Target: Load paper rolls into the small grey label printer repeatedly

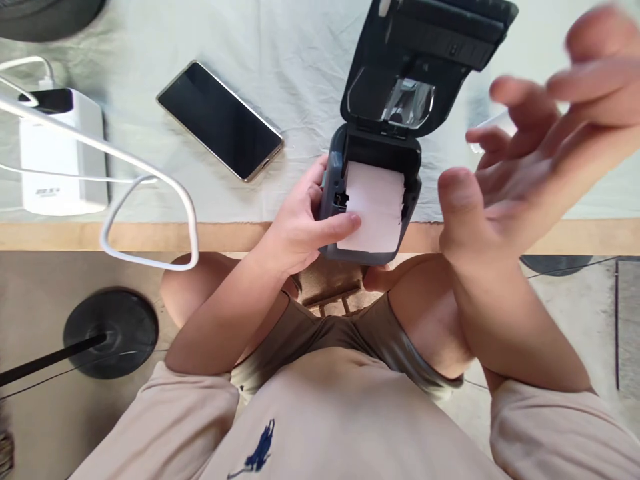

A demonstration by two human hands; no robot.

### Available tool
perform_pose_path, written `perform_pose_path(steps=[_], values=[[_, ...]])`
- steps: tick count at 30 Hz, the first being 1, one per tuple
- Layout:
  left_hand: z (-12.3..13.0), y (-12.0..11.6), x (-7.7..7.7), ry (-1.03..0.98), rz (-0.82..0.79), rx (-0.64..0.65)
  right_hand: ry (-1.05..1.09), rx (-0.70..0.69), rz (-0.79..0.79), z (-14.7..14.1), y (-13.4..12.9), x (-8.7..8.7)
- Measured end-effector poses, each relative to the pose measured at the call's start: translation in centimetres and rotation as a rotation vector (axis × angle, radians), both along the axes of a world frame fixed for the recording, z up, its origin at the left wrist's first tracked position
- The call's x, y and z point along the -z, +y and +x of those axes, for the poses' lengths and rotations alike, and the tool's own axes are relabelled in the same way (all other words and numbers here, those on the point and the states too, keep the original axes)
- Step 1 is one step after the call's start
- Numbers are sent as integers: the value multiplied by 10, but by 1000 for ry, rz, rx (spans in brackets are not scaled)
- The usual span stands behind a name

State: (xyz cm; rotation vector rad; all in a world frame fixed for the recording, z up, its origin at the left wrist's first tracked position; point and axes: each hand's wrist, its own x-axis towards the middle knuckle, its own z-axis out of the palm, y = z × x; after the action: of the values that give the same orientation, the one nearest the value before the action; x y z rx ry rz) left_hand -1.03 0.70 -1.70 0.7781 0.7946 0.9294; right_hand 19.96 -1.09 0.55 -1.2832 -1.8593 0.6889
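Note:
My left hand [310, 227] grips a small black portable label printer [327, 200] at its left side, near the table's front edge. Its lid [395, 73] is swung up and back on the hinge. Inside the bay lies a white paper roll [375, 213], with my left thumb pressing on its left part. To the right of the printer, my right hand [530, 140] is raised with spread fingers and holds nothing; its fingertips are a little blurred. Partly hidden behind those fingers is a clear or whitish object [495, 130] on the table, too covered to name.
A smartphone [220, 120] with a dark screen lies left of the printer. Farther left stands a white power bank [63, 160] with a white cable [193, 227] looping over the table edge [225, 235]. Round black stand bases [113, 333] rest on the floor; a dark object [50, 17] is at the far left.

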Motion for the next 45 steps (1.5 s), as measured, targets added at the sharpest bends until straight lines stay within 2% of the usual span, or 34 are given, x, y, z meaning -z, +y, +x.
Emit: perform_pose_path(steps=[4,9,11,15,20,24,32,35,39,42,45], values=[[0,0,0,-13,1,-11,47,54,-23,1,3,1],[1,-2,3,-53,17,-30,273,166,234,6,5,12],[1,-3,3,-49,25,-41,359,130,208,6,7,18],[0,-3,-2,-79,8,0,470,-35,54,1,13,34],[0,-5,-5,-123,1,20,386,-58,-96,-8,11,40],[4,-6,-2,-125,-3,9,443,-76,-148,-9,8,37],[4,-6,-8,-61,-58,-11,457,-87,-150,-8,8,38],[5,-7,-9,-106,-59,-15,459,-104,-130,-9,7,39],[10,-5,-8,-206,-64,-56,386,-63,-66,-6,7,40],[12,0,-6,-177,-131,-98,343,-39,-30,0,9,37],[13,3,-5,-151,-194,-170,341,-77,10,5,9,33]])
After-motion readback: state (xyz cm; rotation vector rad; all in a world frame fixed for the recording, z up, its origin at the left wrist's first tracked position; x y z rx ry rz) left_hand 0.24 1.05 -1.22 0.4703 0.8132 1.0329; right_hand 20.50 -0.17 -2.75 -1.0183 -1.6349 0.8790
